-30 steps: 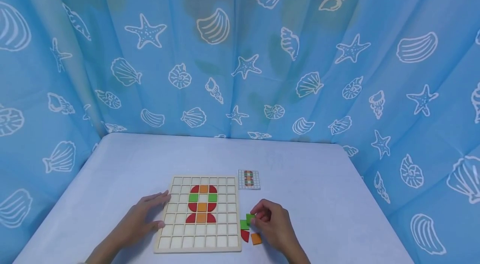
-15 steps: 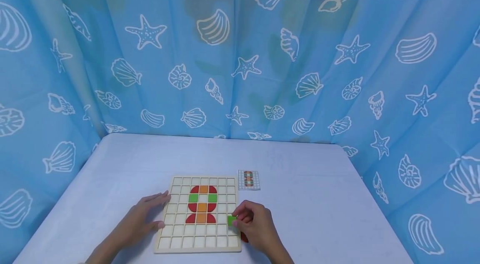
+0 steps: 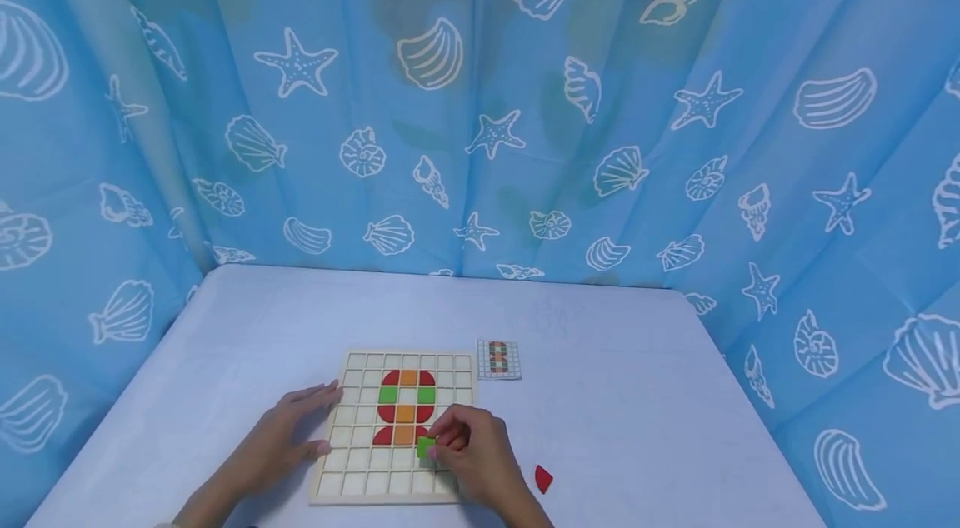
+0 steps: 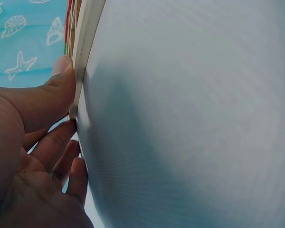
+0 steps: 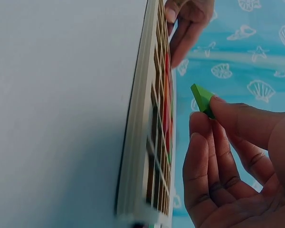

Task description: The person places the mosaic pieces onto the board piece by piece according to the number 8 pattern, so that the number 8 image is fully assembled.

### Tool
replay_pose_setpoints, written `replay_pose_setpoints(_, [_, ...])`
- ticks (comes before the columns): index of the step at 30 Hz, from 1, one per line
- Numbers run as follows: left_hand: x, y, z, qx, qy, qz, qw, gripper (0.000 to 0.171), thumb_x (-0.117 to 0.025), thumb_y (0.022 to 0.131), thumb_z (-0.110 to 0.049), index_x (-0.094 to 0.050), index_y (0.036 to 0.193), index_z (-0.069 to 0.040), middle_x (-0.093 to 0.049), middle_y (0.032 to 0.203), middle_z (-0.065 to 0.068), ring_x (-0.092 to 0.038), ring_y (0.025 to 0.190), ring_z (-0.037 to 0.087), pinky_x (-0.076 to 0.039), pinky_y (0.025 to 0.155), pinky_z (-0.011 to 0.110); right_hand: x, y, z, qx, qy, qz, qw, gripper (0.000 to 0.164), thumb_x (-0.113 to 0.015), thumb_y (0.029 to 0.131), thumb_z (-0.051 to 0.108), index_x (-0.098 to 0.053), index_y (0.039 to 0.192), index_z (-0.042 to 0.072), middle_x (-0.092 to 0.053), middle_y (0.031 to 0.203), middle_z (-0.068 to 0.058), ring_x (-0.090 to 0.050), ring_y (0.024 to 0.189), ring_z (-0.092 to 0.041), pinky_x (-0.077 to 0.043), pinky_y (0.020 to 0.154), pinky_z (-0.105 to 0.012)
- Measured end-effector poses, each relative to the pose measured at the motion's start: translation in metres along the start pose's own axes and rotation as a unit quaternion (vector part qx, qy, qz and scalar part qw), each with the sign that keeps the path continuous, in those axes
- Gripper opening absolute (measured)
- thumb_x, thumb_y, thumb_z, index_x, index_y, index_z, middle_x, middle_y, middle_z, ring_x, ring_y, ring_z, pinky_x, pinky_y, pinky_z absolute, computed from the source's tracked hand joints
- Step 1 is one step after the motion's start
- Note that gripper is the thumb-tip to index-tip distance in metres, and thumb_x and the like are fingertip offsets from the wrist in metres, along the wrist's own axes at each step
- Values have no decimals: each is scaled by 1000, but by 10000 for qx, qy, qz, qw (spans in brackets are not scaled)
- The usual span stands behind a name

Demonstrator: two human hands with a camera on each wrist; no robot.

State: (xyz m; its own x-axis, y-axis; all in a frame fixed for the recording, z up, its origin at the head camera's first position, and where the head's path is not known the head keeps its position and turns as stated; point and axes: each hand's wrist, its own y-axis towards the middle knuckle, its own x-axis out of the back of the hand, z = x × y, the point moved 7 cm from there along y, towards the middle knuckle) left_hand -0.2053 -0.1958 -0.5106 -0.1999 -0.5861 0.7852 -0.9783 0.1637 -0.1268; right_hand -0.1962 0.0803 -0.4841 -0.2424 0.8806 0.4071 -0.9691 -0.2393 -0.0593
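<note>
My right hand (image 3: 476,449) pinches a green square tile (image 3: 426,447) between thumb and fingertips over the wooden grid board (image 3: 360,481). In the right wrist view the tile (image 5: 203,99) is tilted, raised off the board's surface. It overlaps the lower right of the pattern in the head view, partly covering a red rounded piece. Red rounded pieces (image 3: 386,413), orange squares (image 3: 406,414) and green squares (image 3: 388,396) lie in the board's cells. My left hand (image 3: 277,440) rests along the board's left edge, its thumb (image 4: 61,92) and fingers spread and touching the side.
A small pattern card (image 3: 498,359) lies beyond the board's right corner. One loose red quarter-round piece (image 3: 543,479) is on the white table (image 3: 637,395), right of my right forearm. A blue shell-print curtain (image 3: 465,95) encloses the table's back and sides.
The right hand has picked up a green tile from the loose pieces and carried it left over the board. Its arm now covers where other loose pieces lay. The left hand stays put.
</note>
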Motion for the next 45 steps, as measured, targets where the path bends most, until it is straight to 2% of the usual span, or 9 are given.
replay_pose_setpoints(14, [1,1,-1,50,26,55,10000,82,-89,83,-24,-54,157,-19,-44,169,10,-36,156,48,-36,120,72,-29,7,10,120,47,142,9998,19,-89,81,2,-77,84,17,-65,73,10,-59,65,-2,-50,58,-15])
replay_pose_setpoints(20, [1,0,-1,-24,49,16,10000,81,-89,84,-23,-54,156,-18,-45,168,11,-37,155,49,-37,120,72,-39,10,12,65,-338,122,9993,20,-90,79,6,-76,80,19,-64,68,13,-59,62,-2,-48,57,-18])
replay_pose_setpoints(27, [0,0,1,-14,17,35,10000,80,-89,84,-23,-54,156,-19,-45,168,11,-36,155,49,-36,120,73,-49,13,14,158,-668,93,9976,22,-88,79,3,-74,76,20,-62,63,13,-57,59,0,-46,57,-19])
replay_pose_setpoints(37, [2,0,-2,-154,21,-19,9999,79,-89,85,-26,-55,156,-18,-46,168,11,-38,155,49,-37,120,73,-57,14,21,251,-1280,34,9915,23,-87,81,5,-72,74,22,-59,61,14,-51,58,1,-42,53,-19])
replay_pose_setpoints(45, [3,-1,-3,-221,36,-38,9997,79,-89,85,-26,-56,155,-17,-48,166,11,-40,153,49,-38,118,74,-59,14,24,212,-1389,122,9900,23,-90,82,8,-73,75,23,-58,61,14,-51,58,-1,-40,53,-20])
